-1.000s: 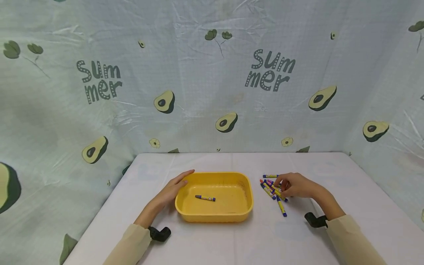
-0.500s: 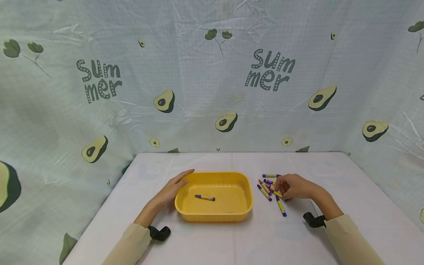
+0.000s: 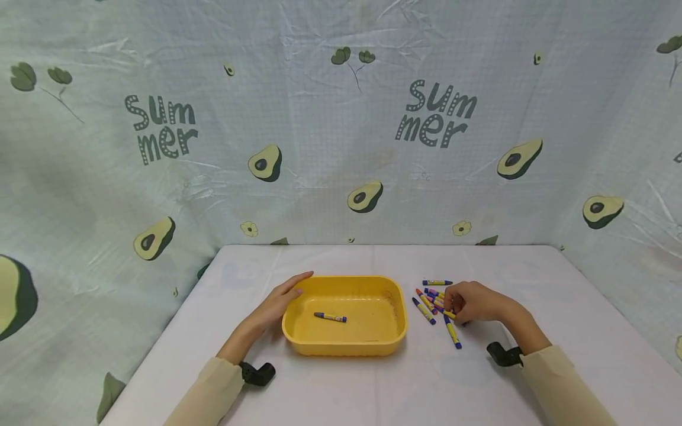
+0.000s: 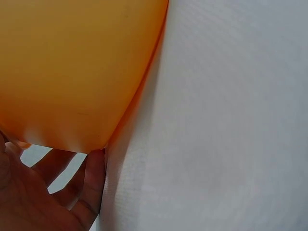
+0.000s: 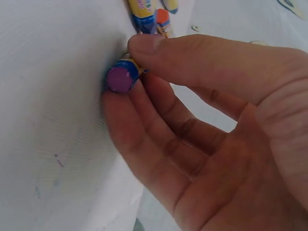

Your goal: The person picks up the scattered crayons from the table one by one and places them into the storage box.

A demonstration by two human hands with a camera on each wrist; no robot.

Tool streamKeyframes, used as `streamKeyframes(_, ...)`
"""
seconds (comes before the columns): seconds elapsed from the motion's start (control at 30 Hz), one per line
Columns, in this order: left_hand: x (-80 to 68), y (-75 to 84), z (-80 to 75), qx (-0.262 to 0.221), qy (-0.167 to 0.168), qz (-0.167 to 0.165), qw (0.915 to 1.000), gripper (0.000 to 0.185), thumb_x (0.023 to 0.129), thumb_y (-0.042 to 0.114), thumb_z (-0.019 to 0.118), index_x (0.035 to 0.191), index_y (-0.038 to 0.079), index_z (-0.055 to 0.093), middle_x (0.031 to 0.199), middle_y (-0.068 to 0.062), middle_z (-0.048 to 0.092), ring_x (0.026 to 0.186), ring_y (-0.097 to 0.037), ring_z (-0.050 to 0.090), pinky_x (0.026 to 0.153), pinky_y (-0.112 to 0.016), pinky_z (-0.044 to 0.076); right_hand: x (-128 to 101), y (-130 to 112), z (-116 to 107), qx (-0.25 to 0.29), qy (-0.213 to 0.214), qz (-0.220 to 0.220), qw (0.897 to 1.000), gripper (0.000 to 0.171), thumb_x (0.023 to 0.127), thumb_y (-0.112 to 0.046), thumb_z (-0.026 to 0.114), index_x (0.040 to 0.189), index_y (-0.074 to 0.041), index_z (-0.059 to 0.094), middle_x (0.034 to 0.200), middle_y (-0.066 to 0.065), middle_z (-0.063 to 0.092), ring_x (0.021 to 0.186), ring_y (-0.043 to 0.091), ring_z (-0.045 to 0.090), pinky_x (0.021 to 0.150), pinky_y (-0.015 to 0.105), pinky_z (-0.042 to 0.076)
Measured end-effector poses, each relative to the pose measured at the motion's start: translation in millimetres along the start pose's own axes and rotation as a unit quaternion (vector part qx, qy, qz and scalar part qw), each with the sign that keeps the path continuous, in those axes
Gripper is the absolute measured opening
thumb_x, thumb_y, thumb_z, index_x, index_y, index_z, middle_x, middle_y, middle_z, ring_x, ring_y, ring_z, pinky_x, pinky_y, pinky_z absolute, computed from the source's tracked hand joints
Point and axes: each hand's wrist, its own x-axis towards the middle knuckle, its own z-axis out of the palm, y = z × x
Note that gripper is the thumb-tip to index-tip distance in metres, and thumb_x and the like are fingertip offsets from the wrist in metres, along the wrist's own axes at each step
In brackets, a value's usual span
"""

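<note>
In the head view my left hand point(image 3: 277, 302) holds the left side of a yellow plastic tray point(image 3: 345, 350), thumb over the rim and fingers along the outside. Its fingers point(image 4: 91, 185) meet the tray's outer wall point(image 4: 77, 72) in the left wrist view. One dark-tipped crayon point(image 3: 330, 318) lies inside the tray. Off to the right, my right hand point(image 3: 476, 300) is at a small pile of crayons point(image 3: 426, 302). The right wrist view shows its thumb and fingers pinching a crayon with a purple end point(image 5: 120, 79), close to the white table surface.
Beside the pile, a crayon point(image 3: 437, 283) lies crosswise behind and another crayon point(image 3: 453, 332) points toward the front. A white cloth covers the table point(image 3: 367, 390). A curtain printed with avocados point(image 3: 319, 118) hangs behind. Each wrist wears a black camera point(image 3: 257, 374).
My right hand has shifted slightly down at the pile, its fingers drawing together on a crayon. The leftmost crayons in the pile have slid a little left. My left hand and the tray stay put.
</note>
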Motion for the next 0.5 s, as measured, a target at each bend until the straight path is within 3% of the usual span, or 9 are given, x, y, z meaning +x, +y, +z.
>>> streamKeyframes(0.3, 3.5, -0.3, 2.1, -0.003, 0.007, -0.007, 0.9999, 0.050, 0.111, 0.021, 0.038, 0.161, 0.024, 0.038, 0.170, -0.009, 0.031, 0.157, -0.035, 0.029, 0.129, -0.060, 0.017, -0.5, 2.6, -1.7, 0.007, -0.013, 0.004, 1.000, 0.028, 0.075, 0.004, 0.076, 0.097, -0.011, 0.066, 0.081, 0.003, 0.059, 0.073, 0.017, 0.053, 0.062, 0.030, 0.047)
streamKeyframes(0.5, 2.5, 1.5, 1.8, -0.001, 0.010, -0.008, 0.9999, 0.051, 0.110, 0.021, 0.038, 0.161, 0.024, 0.038, 0.170, -0.009, 0.031, 0.157, -0.035, 0.029, 0.129, -0.061, 0.017, -0.8, 2.4, -7.0, -0.007, -0.020, -0.021, 1.000, 0.029, 0.077, 0.003, 0.074, 0.101, -0.012, 0.068, 0.085, 0.002, 0.062, 0.073, 0.015, 0.055, 0.061, 0.027, 0.049)
